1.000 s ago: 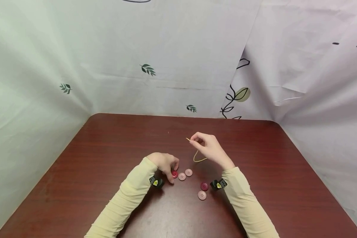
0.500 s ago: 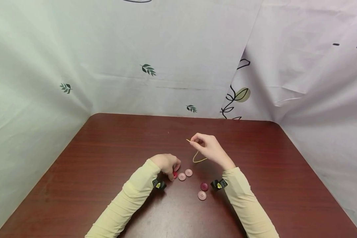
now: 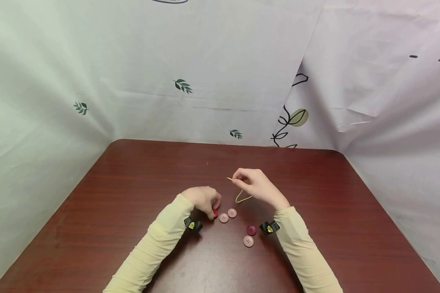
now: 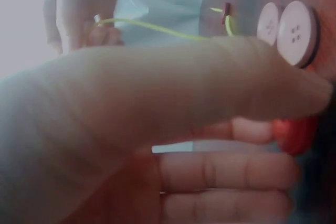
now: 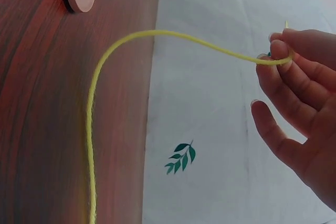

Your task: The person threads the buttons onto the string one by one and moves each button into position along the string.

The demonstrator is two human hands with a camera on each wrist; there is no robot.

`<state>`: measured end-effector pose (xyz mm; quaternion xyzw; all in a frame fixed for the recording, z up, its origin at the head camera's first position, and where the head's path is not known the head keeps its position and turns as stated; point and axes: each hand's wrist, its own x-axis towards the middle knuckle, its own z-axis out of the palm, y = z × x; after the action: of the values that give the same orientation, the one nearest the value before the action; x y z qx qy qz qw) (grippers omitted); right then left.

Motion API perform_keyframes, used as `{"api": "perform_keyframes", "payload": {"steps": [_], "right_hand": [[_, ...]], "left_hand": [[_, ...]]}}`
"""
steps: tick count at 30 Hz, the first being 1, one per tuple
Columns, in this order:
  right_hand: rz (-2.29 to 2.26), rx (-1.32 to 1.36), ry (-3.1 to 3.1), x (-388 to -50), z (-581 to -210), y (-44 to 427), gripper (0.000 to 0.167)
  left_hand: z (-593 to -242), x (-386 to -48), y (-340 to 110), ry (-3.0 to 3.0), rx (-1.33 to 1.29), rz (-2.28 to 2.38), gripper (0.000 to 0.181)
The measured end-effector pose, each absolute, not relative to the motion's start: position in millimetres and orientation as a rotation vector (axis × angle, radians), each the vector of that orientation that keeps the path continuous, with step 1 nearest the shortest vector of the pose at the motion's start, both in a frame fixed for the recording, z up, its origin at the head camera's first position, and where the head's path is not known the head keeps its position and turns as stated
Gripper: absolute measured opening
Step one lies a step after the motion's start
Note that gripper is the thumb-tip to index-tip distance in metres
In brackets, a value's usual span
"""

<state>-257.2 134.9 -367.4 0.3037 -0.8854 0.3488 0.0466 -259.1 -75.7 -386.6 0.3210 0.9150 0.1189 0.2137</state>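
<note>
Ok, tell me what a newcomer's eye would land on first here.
Probably the bright yellow cord, pinched in the right hand and curving across the right wrist view. Next, the red button at the fingertips of the left hand, just left of two pink buttons in the head view. Nearer the person, a dark red button and another pink button lie on the table.

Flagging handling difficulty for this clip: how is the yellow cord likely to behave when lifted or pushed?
The yellow cord is probably floppy: it bends in a loose curve from the right hand. It looks thin, so likely light. Its short free end may withstand a gentle push, since it sticks out nearly straight.
</note>
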Motion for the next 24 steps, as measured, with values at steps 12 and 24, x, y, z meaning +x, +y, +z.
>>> {"api": "perform_keyframes", "payload": {"steps": [12, 24], "right_hand": [[1.034, 0.978, -2.719, -257, -368, 135, 0.006], [0.971, 1.013, -2.752, -260, -374, 134, 0.005]], "left_hand": [[-374, -270, -93, 2.603, 0.851, 0.576, 0.021], [-372, -276, -101, 2.605, 0.852, 0.609, 0.019]]}}
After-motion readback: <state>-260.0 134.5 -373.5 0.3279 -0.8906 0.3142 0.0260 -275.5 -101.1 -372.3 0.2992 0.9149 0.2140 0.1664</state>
